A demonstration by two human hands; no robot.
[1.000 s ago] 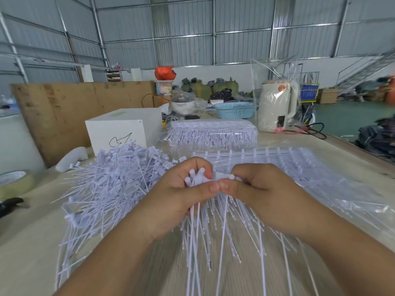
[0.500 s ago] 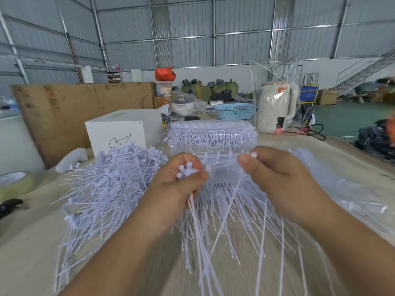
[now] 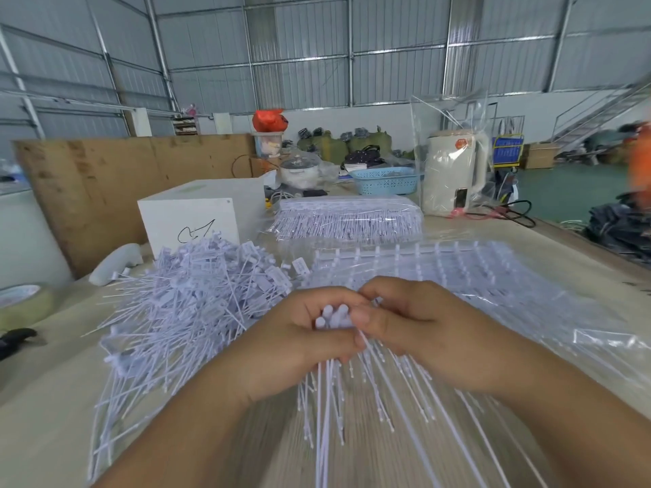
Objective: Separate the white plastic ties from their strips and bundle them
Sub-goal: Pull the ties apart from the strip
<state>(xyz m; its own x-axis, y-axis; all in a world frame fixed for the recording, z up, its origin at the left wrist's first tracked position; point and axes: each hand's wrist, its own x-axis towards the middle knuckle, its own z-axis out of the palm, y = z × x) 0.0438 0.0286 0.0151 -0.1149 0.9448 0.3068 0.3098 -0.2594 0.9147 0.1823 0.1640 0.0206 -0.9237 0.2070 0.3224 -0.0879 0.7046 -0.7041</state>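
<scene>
The left hand [image 3: 303,343] grips a small bunch of white ties [image 3: 333,317] by their heads, fingers curled shut around them, the thin tails fanning down toward 6 o'clock over the worktop [image 3: 53,399]. The right hand [image 3: 415,325] meets it from 3 o'clock, its thumb and forefinger pinched on a tie at the edge of the bunch. This looks like the gathering step: a tie freed from its strip is being added to the bundle. The next move likely calls for tucking that tie in level with the other heads, then reaching to 1 o'clock for another.

There, just beyond the hands, lie the strips [image 3: 458,269] with ties attached, in rows under clear plastic wrap. At 10 o'clock sits a loose heap of separated ties [image 3: 197,304], touching nothing held. Farther off at 12 o'clock is a wrapped pack of more strips [image 3: 348,220], with a white box [image 3: 197,216] at 11 o'clock, and a blue basket [image 3: 387,179] and a cream kettle [image 3: 454,174] behind. A tape roll [image 3: 21,304] lies at 9 o'clock.

The hanging tails cross one another and could snag while being pulled in; the plastic wrap over the strips may also hinder the reach.
</scene>
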